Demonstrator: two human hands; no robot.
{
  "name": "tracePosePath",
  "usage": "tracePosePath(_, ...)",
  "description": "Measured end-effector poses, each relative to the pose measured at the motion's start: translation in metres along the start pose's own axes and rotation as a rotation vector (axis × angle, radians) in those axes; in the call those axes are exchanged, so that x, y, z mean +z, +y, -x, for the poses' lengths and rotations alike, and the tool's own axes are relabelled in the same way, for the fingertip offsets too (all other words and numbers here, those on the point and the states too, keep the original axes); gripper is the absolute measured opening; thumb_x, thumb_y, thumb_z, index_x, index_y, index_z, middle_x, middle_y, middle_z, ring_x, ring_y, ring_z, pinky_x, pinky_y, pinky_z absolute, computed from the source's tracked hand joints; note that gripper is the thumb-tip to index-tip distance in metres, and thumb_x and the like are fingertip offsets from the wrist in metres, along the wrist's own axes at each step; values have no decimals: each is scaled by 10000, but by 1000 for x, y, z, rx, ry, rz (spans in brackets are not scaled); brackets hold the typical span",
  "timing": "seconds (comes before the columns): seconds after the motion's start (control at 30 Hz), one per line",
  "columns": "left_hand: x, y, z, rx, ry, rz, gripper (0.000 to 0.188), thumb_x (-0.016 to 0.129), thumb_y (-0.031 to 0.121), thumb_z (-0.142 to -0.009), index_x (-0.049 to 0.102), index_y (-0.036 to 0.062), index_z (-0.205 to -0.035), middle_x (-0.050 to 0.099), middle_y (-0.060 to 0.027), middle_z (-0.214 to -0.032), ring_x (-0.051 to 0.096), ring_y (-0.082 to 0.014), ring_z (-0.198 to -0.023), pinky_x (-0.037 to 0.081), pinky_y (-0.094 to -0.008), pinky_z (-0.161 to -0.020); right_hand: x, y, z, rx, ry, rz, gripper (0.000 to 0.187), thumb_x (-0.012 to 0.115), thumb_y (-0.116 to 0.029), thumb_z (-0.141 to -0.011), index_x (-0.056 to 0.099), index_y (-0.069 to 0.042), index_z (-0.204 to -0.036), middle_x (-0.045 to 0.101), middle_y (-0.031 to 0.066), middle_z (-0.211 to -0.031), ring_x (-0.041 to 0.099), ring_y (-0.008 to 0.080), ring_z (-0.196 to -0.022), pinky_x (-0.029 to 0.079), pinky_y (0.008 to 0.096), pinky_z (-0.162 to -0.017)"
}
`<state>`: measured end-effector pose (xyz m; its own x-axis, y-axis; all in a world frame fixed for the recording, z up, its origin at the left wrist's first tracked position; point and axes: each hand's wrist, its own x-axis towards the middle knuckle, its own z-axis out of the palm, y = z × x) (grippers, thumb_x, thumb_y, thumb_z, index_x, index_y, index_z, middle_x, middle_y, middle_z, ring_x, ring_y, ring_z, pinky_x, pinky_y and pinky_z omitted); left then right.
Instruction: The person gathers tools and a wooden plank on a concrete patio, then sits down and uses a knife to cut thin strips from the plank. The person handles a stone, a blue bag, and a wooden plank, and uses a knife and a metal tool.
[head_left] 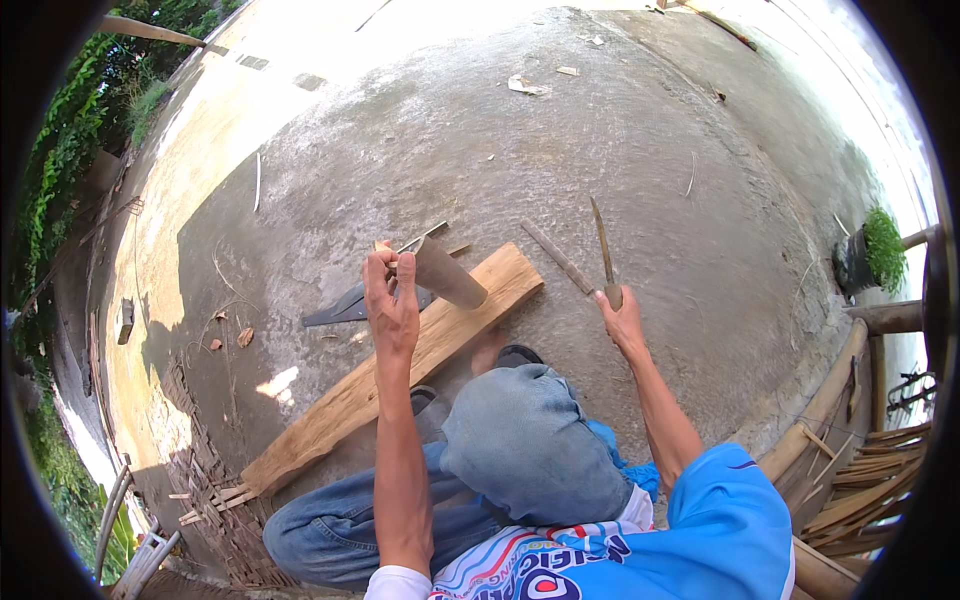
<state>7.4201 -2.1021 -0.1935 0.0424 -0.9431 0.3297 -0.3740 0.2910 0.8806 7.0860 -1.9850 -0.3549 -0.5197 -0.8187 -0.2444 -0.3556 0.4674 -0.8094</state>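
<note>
My right hand (625, 325) is closed round the handle of a knife (603, 242), its narrow blade pointing away from me. Beside the blade is a flat grey-brown strip (558, 257); whether it lies on the floor or touches my fingers is unclear. My left hand (392, 300) is raised, thumb and fingers pinching a small pale piece of wood (383, 247). Just right of those fingers a round wooden block (449, 274) stands tilted on a long squared wooden beam (385, 385). The beam lies diagonally in front of my bent legs.
A dark flat blade like a saw's (345, 307) and a thin metal rod (424, 236) lie beyond the beam. Dry leaves (245, 337) and scraps dot the concrete floor (600, 130). At right are a potted plant (870, 255), wooden poles (820, 400) and split strips (870, 480).
</note>
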Motion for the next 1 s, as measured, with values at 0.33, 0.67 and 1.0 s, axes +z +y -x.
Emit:
tracePosePath(0.33,15,3,-8,24,-112,-34,316,467,334,-1070,550,32,-1029,517,-144,-1059,450,-330,-1246,314,-435,-1090,17,23,66,204,-219,-341,347,573,-369,-998,488,-37,-1054,576,59,-750,579,136,-547,500,309,-482)
tracePosePath(0.67,21,4,-3,-58,-105,-19,298,432,331,-1068,462,36,-1093,484,-200,-1229,408,-352,-1325,278,-437,-1114,-2,-180,84,-352,-467,-142,480,609,-349,-998,501,-11,-1321,676,200,-954,694,302,-829,541,395,-708)
tracePosePath(1.0,21,2,6,-122,-146,-50,360,359,394,-1086,422,43,-1136,447,-152,-1128,466,-309,-1133,349,-402,-1027,17,-207,100,-618,-432,-171,477,583,-293,-1001,489,-9,-1373,652,260,-1118,658,400,-1029,531,463,-844)
